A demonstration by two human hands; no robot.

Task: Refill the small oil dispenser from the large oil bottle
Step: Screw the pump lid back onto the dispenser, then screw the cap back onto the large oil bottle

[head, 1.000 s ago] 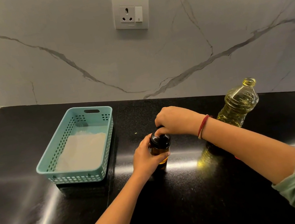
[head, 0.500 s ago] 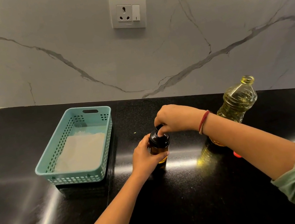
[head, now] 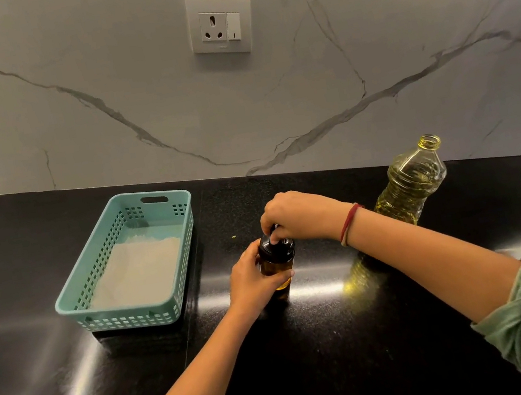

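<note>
The small oil dispenser, amber glass with a black cap, stands upright on the black counter near the middle. My left hand grips its body from the left. From above, my right hand reaches down with its fingertips curled on the black cap. The large oil bottle, clear plastic with yellow oil, stands uncapped at the right, behind my right forearm. Its lower part is hidden by that arm.
A teal perforated basket with a pale folded cloth inside sits to the left of the dispenser. The marble wall with a socket plate rises behind the counter.
Both hands stay on the dispenser; my right fingers have shifted slightly on the cap. The bottle and basket have not moved.
</note>
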